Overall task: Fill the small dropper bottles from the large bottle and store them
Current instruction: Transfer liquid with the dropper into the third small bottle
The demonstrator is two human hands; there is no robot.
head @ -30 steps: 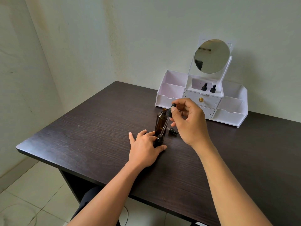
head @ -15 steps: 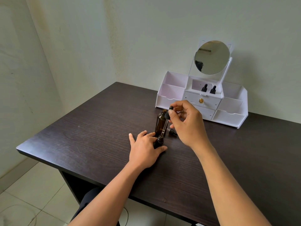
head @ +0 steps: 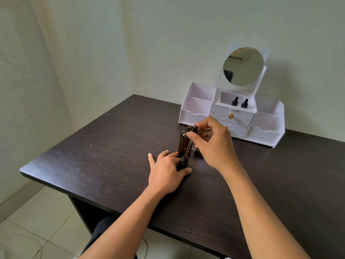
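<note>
A large amber bottle (head: 183, 143) stands uncapped on the dark table (head: 104, 156). Just in front of it, my left hand (head: 166, 172) rests on the table and grips a small dark dropper bottle (head: 183, 162). My right hand (head: 211, 143) pinches the black bulb of a glass dropper (head: 188, 146), whose tip sits in the small bottle's mouth. A small black cap (head: 198, 152) lies on the table under my right hand. Two capped small dropper bottles (head: 234, 101) (head: 244, 103) stand in the white organizer's middle compartment.
A white desktop organizer (head: 261, 126) with side bins, two drawers and a round mirror (head: 242, 66) stands against the back wall. The table's left and front edges drop to a tiled floor (head: 28, 230). A wall stands close on the left.
My right hand has sunk a little with the dropper, pushing its tip deeper into the small bottle. My left hand and the large bottle stayed put.
</note>
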